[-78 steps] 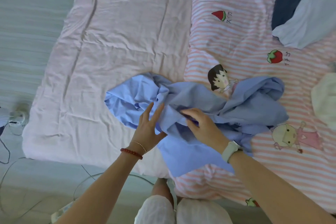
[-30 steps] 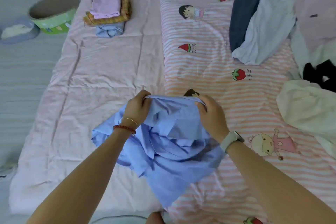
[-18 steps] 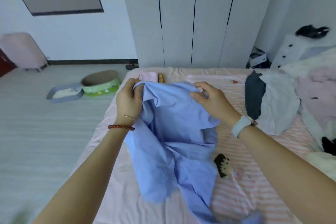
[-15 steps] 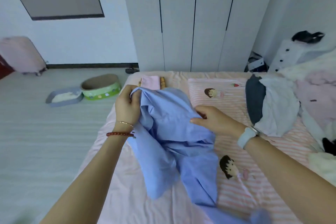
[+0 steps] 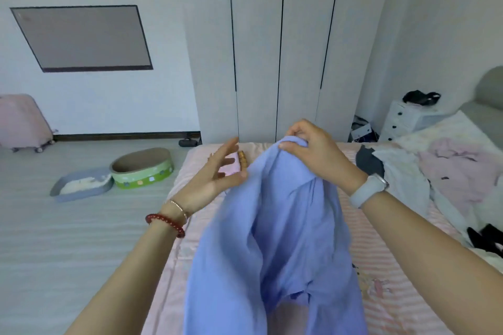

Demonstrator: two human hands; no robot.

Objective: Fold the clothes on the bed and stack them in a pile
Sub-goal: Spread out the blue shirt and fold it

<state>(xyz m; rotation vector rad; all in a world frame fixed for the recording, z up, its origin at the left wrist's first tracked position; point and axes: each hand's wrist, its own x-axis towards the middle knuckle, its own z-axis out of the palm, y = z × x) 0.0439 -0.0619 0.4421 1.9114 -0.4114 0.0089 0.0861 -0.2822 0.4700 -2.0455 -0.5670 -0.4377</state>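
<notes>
A light blue shirt (image 5: 275,239) hangs in the air over the bed (image 5: 174,266), bunched at its top. My right hand (image 5: 313,152) grips that top edge, fingers curled round the cloth. My left hand (image 5: 215,179) is beside the shirt's left edge with fingers spread and straight, its thumb touching the fabric. A small pile of folded clothes (image 5: 236,164) lies at the bed's far end, mostly hidden behind my left hand and the shirt. Unfolded clothes (image 5: 424,179) are heaped on the bed's right side.
A white wardrobe (image 5: 275,49) stands behind the bed. On the floor at the left are a green oval basket (image 5: 143,168), a grey tray (image 5: 81,185) and a pink suitcase (image 5: 21,122). A white drawer unit (image 5: 408,119) stands at the right.
My left hand has let go of the shirt and opened beside it. My right hand has moved up to the top edge and now holds the shirt alone.
</notes>
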